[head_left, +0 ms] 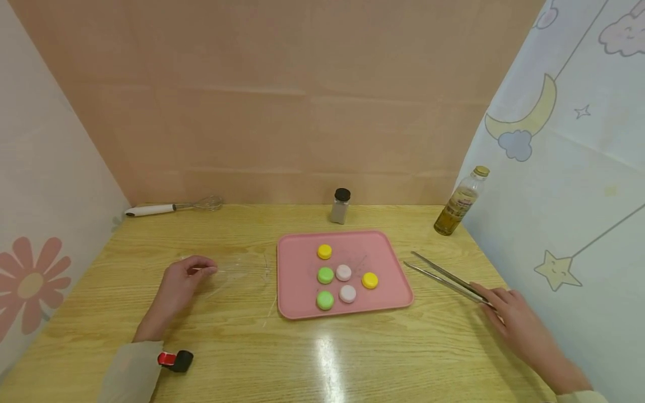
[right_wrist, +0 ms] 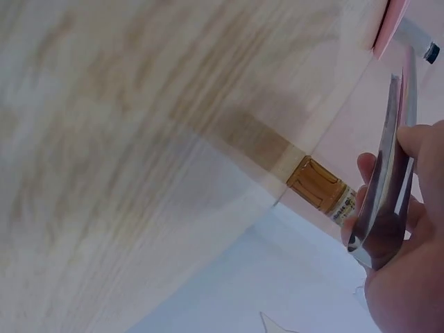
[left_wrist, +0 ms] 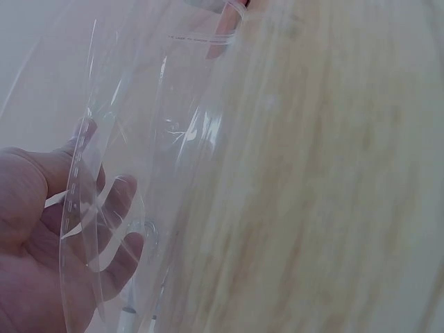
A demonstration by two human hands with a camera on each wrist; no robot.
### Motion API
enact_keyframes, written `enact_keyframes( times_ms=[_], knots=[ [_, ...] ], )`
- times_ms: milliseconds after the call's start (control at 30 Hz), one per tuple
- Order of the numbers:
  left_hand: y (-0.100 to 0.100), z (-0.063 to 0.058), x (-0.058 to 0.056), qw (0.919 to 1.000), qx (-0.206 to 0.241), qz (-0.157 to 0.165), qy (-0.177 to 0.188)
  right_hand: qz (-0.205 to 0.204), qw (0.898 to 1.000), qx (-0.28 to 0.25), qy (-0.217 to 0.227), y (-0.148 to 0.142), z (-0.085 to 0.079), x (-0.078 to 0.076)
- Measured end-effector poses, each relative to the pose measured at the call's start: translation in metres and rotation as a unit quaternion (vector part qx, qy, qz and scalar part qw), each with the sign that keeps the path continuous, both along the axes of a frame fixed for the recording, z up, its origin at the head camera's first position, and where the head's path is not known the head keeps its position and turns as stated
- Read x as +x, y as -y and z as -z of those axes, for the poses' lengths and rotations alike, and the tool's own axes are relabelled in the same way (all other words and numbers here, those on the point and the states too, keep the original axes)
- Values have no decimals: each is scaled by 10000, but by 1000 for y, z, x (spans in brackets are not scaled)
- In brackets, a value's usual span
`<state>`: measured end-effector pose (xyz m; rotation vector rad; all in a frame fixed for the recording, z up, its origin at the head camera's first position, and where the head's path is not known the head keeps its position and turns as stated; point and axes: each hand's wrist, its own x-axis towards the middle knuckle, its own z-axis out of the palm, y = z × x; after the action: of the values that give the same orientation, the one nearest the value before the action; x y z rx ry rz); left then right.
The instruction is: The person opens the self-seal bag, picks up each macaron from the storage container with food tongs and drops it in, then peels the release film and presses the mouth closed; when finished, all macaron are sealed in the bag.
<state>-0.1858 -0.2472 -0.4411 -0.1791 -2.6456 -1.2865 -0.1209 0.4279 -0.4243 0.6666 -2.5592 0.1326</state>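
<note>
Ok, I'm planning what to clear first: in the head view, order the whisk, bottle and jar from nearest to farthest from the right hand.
1. Bottle, toward the table's right edge.
2. Jar, back middle.
3. Whisk, back left.

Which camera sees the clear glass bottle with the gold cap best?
The head view, because the whole bottle shows, cap included. The right wrist view shows only its lower part; the left wrist view, none of it.
</note>
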Motion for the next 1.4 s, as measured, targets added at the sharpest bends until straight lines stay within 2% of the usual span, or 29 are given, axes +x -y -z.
enact_keyframes(
  times_ms=[233, 633, 1167, 1400],
  knots=[
    [0, 0, 1, 10000, 24, 0, 75, -18, 9998, -179, 63, 16, -6, 10],
    [0, -2, 2, 9999, 27, -26, 127, -477, 9979, -426, 99, 38, -8, 13],
    [0, -1, 1, 10000, 31, -8, 20, -318, 9986, -314, 295, 55, -2, 4],
    [-1, -1, 0, 10000, 44, -45, -15, -428, 9977, -389, 347, 60, -1, 0]
  ],
)
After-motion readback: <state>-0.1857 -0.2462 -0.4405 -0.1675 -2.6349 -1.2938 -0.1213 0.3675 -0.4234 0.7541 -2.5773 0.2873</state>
